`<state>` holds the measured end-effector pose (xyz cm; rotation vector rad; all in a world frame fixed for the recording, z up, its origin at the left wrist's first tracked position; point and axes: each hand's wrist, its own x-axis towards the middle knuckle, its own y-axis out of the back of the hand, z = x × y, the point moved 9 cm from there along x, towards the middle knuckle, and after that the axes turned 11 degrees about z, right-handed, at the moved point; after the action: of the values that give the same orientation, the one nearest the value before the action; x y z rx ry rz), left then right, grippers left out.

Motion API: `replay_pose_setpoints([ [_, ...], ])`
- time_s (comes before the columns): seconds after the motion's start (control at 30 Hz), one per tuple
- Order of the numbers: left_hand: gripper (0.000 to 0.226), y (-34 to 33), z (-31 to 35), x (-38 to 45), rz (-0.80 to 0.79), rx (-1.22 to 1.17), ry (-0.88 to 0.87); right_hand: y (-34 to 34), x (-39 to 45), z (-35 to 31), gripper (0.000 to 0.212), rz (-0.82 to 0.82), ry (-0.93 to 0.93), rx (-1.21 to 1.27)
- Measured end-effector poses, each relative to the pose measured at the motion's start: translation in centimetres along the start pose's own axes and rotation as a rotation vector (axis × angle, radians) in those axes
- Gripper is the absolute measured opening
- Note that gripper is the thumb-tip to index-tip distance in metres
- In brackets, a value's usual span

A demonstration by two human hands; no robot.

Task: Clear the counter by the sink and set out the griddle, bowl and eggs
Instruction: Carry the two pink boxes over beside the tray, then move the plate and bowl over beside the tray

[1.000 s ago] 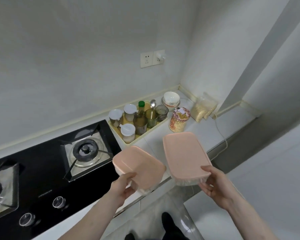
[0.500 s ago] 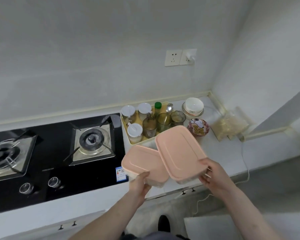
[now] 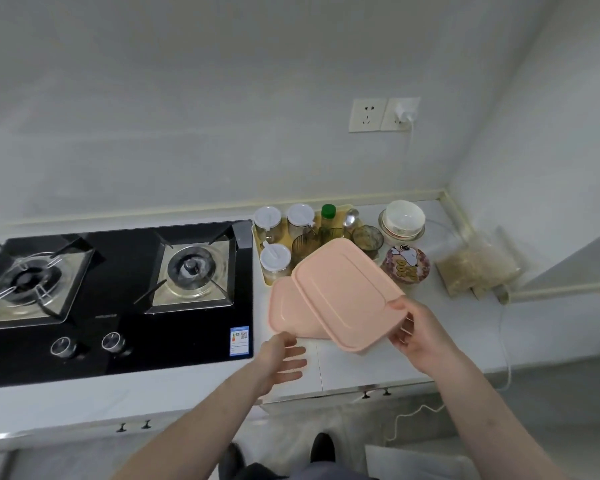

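1. My right hand (image 3: 418, 332) grips the near right corner of the upper pink box (image 3: 347, 296), thumb on the lid, fingers curled underneath.
2. That box is tilted and overlaps the right part of the lower pink box (image 3: 286, 311); I cannot tell whether the two touch.
3. My left hand (image 3: 281, 358) holds nothing; its fingers are spread and nearly straight, just beside the near edge of the lower box, not gripping it.
4. The lower box sits on the white counter (image 3: 357, 365), right beside the stove's right edge.
5. Behind the boxes, a yellow tray (image 3: 257, 237) of jars and glasses stands against the back edge of the counter.
6. White bowls (image 3: 404, 218) are stacked near the back right corner, with a cartoon-lidded tub (image 3: 407, 265) in front of them and a bag of grain (image 3: 475, 268) at the right edge.
7. The black two-burner stove (image 3: 115, 292) fills the counter's left side.
8. Grey walls meet at the corner; a socket (image 3: 383, 114) carries a white plug with its cord running down.
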<state>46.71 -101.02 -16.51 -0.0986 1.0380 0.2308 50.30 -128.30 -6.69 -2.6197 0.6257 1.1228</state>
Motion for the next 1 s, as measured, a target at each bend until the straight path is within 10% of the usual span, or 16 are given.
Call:
replay_pose_setpoints([
  [0.17, 0.035, 6.3, 5.5, -0.5, 0.227, 0.045, -0.242, -1.2, 0.8, -1.0, 0.037, -0.09, -0.059, 0.005],
  [0.4, 0.05, 3.1, 10.9, -3.4, -0.068, -0.019, -0.352, -6.0, 2.3, -1.5, 0.056, -0.294, -0.059, -0.326],
  [0.53, 0.043, 3.0, 9.3, -2.6, 0.099, 0.062, -0.379, -7.4, 5.0, -1.2, 0.027, -0.166, -0.044, -0.261],
  [1.0, 0.047, 2.4, 9.3, -2.8, 0.237, 0.313, -0.471, -8.2, 8.8, -0.9, 0.026, 0.194, 0.45, -0.644],
])
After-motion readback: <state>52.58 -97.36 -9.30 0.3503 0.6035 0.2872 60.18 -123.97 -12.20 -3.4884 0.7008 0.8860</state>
